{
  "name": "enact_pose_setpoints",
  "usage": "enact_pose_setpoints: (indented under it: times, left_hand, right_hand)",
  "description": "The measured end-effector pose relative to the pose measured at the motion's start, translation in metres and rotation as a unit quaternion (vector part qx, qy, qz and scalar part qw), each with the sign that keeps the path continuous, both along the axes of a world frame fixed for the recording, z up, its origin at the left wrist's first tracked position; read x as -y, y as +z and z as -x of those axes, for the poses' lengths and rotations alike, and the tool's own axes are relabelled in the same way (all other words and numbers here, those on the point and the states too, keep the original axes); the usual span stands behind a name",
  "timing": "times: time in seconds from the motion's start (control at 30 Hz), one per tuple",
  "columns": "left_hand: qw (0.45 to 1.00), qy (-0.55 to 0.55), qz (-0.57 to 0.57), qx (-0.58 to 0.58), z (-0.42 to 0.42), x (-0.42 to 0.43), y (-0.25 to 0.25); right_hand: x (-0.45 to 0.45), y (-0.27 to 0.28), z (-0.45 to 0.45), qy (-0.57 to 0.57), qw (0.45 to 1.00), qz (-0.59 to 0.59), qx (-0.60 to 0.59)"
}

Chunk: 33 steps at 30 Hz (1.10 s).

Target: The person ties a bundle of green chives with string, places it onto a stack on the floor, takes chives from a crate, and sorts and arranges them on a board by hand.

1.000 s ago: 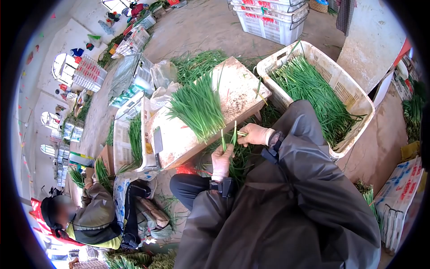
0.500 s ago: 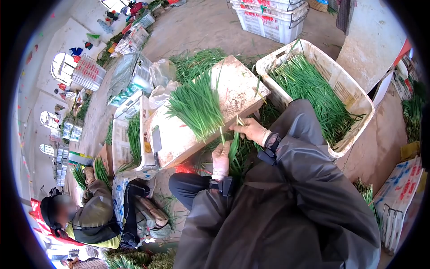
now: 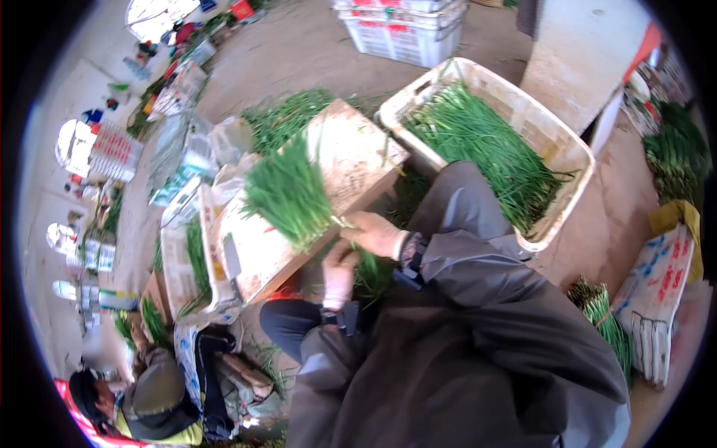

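My right hand (image 3: 375, 234), in a pale glove, is closed in a pinch on a few pale chive stalks (image 3: 340, 221) at the front edge of a low wooden board. Just below and to its left is my left hand (image 3: 339, 273), also gloved, with its fingers closed; what they hold, if anything, is blurred. Beyond both hands, a fanned bunch of green chives (image 3: 287, 196) lies on the board (image 3: 357, 149), cut ends toward me. Loose green leaves (image 3: 371, 278) hang below my hands, between my knees.
A cream plastic crate (image 3: 556, 142) full of chives stands at my right knee. Left of the board are another crate (image 3: 177, 261) and a dark flat blade-like piece (image 3: 231, 255). Stacked white crates (image 3: 403, 37) stand behind. A co-worker (image 3: 153, 388) sits at lower left.
The view has shifted, so the scene sits further left. My hands have drawn closer together, and the broad green leaf beside my left hand no longer shows clearly.
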<state>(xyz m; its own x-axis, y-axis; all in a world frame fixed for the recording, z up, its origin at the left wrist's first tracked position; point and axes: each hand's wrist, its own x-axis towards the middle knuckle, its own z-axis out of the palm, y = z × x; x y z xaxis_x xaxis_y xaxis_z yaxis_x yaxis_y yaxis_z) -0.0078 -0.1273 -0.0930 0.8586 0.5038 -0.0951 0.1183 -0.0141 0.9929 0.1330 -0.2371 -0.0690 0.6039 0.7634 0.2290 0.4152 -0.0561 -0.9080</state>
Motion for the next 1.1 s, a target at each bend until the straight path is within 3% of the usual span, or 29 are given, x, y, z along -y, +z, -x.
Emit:
enact_pose_setpoints:
  times: [0.07,0.1,0.17,0.2,0.23,0.27,0.3,0.37,0.43,0.47,0.53,0.63,0.7,0.77,0.83,0.87,0.93,0.97,1.03,1.1]
  left_hand:
    - [0.971,0.009,0.223,0.087,-0.002,-0.008,0.0]
    - [0.961,-0.053,0.254,0.091,-0.005,0.0,0.026]
    - [0.967,-0.156,0.197,0.032,-0.007,-0.001,0.025]
    - [0.973,-0.176,0.144,-0.035,-0.012,0.002,0.025]
    - [0.983,-0.178,0.03,-0.034,-0.013,-0.007,-0.008]
    - [0.986,-0.16,-0.011,-0.038,-0.015,-0.005,-0.024]
    - [0.99,-0.137,0.008,-0.037,-0.018,0.0,-0.028]
    - [0.993,-0.095,0.058,-0.027,-0.021,0.008,-0.032]
    - [0.993,-0.058,0.107,-0.01,-0.022,0.012,-0.032]
    - [0.991,-0.043,0.129,-0.001,-0.023,0.013,-0.034]
    - [0.989,-0.014,0.149,0.007,-0.026,0.015,-0.033]
    - [0.995,0.027,0.083,-0.057,-0.039,0.034,0.009]
    - [0.991,0.036,0.116,-0.047,-0.039,0.032,0.013]
    - [0.99,0.055,0.127,-0.042,-0.039,0.033,0.013]
    - [0.989,0.062,0.13,-0.036,-0.04,0.033,0.013]
    - [0.989,0.06,0.128,-0.034,-0.04,0.033,0.014]
    - [0.99,0.058,0.12,-0.038,-0.042,0.032,0.013]
    - [0.99,0.059,0.122,-0.043,-0.043,0.032,0.012]
    - [0.989,0.061,0.125,-0.052,-0.043,0.032,0.01]
    - [0.989,0.061,0.121,-0.058,-0.044,0.032,0.008]
  right_hand:
    - [0.002,0.003,-0.003,-0.029,0.998,0.005,0.053]
    - [0.002,0.001,-0.002,-0.031,0.996,-0.009,0.08]
    - [0.001,0.005,-0.001,-0.001,0.998,-0.001,0.062]
    - [-0.002,0.006,0.006,0.006,0.997,-0.077,-0.016]
    - [-0.003,0.008,0.011,0.021,0.994,-0.083,-0.073]
    - [-0.004,0.01,0.017,0.033,0.987,-0.089,-0.131]
    - [-0.005,0.009,0.02,0.054,0.984,-0.022,-0.169]
    - [-0.013,0.004,0.039,-0.07,0.993,-0.042,-0.082]
    - [-0.003,0.001,0.011,0.069,0.987,-0.08,-0.119]
    - [0.003,0.013,0.004,0.087,0.988,-0.052,-0.112]
    - [0.031,0.049,-0.021,0.039,0.996,-0.048,-0.06]
    - [0.08,0.077,-0.085,-0.044,0.999,-0.008,-0.012]
    - [0.122,0.074,-0.127,-0.16,0.984,-0.084,0.009]
    - [0.168,0.042,-0.176,-0.235,0.97,-0.021,0.052]
    - [0.226,0.012,-0.206,-0.228,0.94,0.244,0.072]
    - [0.249,-0.014,-0.216,-0.203,0.883,0.418,0.071]
    - [0.291,-0.061,-0.213,-0.05,0.783,0.62,0.028]
    - [0.315,-0.149,-0.215,-0.03,0.722,0.688,0.06]
    - [0.367,-0.248,-0.202,0.064,0.775,0.629,0.021]
    - [0.358,-0.23,-0.193,0.14,0.778,0.609,0.063]
